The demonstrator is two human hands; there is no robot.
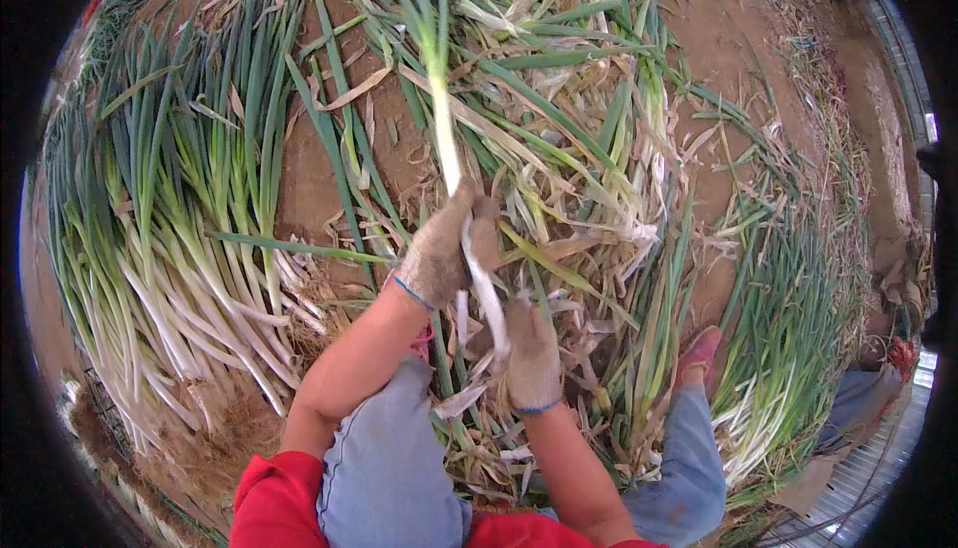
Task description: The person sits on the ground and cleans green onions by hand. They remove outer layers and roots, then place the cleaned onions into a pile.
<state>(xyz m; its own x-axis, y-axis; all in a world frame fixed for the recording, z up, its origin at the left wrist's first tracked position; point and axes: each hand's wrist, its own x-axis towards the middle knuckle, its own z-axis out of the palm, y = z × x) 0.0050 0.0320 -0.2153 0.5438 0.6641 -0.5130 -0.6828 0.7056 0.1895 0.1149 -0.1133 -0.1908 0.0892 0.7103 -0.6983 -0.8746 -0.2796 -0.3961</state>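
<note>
Both of my hands wear dirty knitted work gloves. My left hand [449,248] is closed around the white shaft of a long green onion [446,132], whose green leaves point away from me. Lower down, at the root end of the same stalk, is my right hand [533,357]; its fingers are bent against the stalk, and whether they grip it is partly hidden. Peeled skins and trimmed leaves [554,248] lie beneath and around both hands.
On the left lies a large pile of green onions [194,248] with roots attached. Another bundle of green onions [771,391] lies at the right, beyond my shoe [700,353]. Leaf scraps cover much of the brown ground [711,31]. Part of a person's trouser leg [857,402] shows at the far right.
</note>
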